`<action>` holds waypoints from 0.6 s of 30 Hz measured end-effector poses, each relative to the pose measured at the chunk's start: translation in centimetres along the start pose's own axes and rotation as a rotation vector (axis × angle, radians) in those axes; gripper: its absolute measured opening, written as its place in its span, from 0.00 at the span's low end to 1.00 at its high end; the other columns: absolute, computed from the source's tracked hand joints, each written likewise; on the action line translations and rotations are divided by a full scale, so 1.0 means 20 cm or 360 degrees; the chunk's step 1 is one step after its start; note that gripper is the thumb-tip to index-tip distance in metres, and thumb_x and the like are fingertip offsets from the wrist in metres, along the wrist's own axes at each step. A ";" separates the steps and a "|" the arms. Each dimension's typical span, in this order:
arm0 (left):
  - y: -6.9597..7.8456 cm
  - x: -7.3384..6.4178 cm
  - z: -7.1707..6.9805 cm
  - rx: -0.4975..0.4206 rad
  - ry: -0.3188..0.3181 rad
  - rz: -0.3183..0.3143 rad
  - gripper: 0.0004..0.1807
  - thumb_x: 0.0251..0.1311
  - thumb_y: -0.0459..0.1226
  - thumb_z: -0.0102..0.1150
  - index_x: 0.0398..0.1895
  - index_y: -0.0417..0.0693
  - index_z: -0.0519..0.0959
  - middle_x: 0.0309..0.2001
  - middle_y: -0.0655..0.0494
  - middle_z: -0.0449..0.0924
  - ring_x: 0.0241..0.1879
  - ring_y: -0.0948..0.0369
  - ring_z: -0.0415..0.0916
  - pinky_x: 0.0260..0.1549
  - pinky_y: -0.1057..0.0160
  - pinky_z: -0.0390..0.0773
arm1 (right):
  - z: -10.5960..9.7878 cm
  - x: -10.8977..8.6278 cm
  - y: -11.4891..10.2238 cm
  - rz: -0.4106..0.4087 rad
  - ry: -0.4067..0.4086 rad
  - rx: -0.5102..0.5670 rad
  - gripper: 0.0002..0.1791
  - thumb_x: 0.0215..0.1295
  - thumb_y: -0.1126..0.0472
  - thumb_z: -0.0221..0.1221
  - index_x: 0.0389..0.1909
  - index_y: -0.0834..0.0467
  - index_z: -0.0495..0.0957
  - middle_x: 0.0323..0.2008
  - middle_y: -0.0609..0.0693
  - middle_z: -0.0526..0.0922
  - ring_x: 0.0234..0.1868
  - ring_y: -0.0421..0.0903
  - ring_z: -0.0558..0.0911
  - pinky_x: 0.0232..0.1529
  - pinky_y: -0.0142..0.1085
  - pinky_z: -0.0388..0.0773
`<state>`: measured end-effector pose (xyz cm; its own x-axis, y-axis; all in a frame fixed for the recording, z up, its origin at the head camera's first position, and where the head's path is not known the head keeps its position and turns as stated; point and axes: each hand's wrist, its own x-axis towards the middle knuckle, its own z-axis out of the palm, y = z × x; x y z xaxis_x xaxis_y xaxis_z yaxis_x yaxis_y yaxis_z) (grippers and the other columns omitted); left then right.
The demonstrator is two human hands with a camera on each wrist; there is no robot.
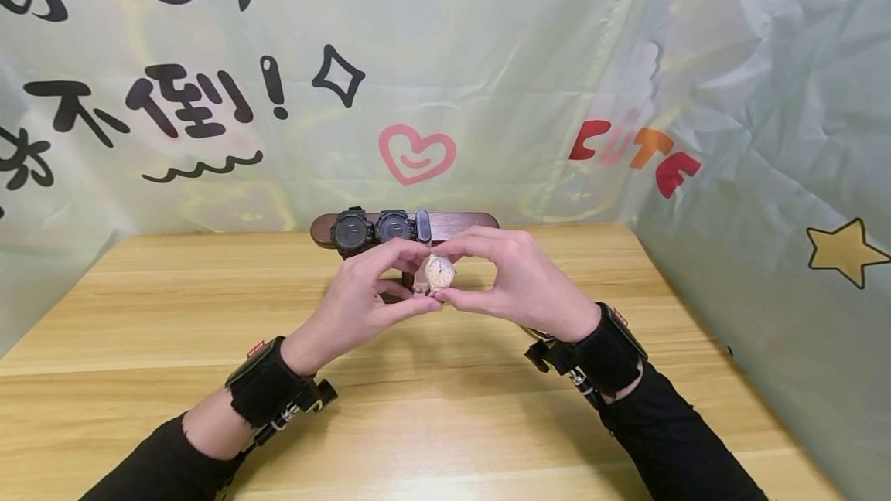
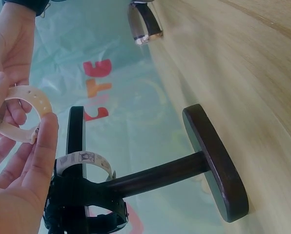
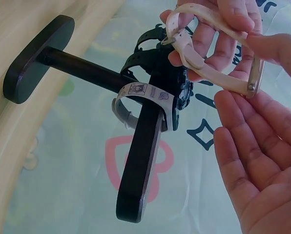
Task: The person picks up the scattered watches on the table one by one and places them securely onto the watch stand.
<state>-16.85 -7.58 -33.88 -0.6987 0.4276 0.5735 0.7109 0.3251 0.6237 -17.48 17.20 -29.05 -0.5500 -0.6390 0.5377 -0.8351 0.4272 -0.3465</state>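
Note:
Both hands hold a pale cream wristwatch (image 1: 440,272) by its edges, with its round white dial facing up toward the head view. My left hand (image 1: 365,288) pinches the left side, near the strap, between thumb and fingers. The right hand (image 1: 522,277) grips the case from the other side, thumb below and fingertips above. In the right wrist view the watch's strap (image 3: 211,75) forms a closed loop, its buckle fastened. Just behind the hands is a dark wooden T-shaped watch stand (image 1: 462,223), partly hidden by them.
On the stand's bar hang two black watches (image 1: 351,232) and a slim band (image 1: 422,226) with a pale printed strap. Another dark-strapped watch (image 2: 146,22) rests on the wooden table (image 1: 418,424), mostly behind the right wrist in the head view. A printed cloth (image 1: 501,99) hangs behind.

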 end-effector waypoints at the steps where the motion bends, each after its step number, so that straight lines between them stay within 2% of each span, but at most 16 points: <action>1: 0.00 0.00 0.00 -0.0018 -0.0005 0.0005 0.31 0.55 0.35 0.83 0.63 0.46 0.80 0.50 0.53 0.87 0.47 0.59 0.87 0.40 0.68 0.91 | 0.00 0.00 0.00 -0.0004 -0.0001 0.0003 0.23 0.59 0.55 0.80 0.54 0.53 0.89 0.51 0.43 0.91 0.52 0.39 0.87 0.49 0.35 0.87; 7: -0.01 0.00 0.00 -0.0090 -0.0028 0.0026 0.35 0.52 0.31 0.84 0.64 0.44 0.78 0.53 0.51 0.85 0.51 0.58 0.85 0.42 0.67 0.91 | -0.01 0.00 0.00 -0.0009 -0.0008 0.0012 0.24 0.58 0.57 0.80 0.55 0.54 0.88 0.51 0.44 0.91 0.53 0.39 0.88 0.52 0.36 0.88; 18: -0.01 0.00 0.00 -0.0101 -0.0058 0.0005 0.36 0.53 0.31 0.84 0.66 0.45 0.77 0.55 0.51 0.84 0.52 0.58 0.84 0.43 0.67 0.90 | -0.02 0.00 0.01 0.0018 0.0007 0.0051 0.24 0.58 0.58 0.80 0.56 0.53 0.88 0.50 0.44 0.92 0.52 0.39 0.89 0.54 0.38 0.88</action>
<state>-17.03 -7.66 -34.03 -0.6925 0.4591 0.5565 0.7056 0.2704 0.6550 -17.59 17.59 -28.79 -0.5597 -0.6314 0.5368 -0.8286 0.4137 -0.3773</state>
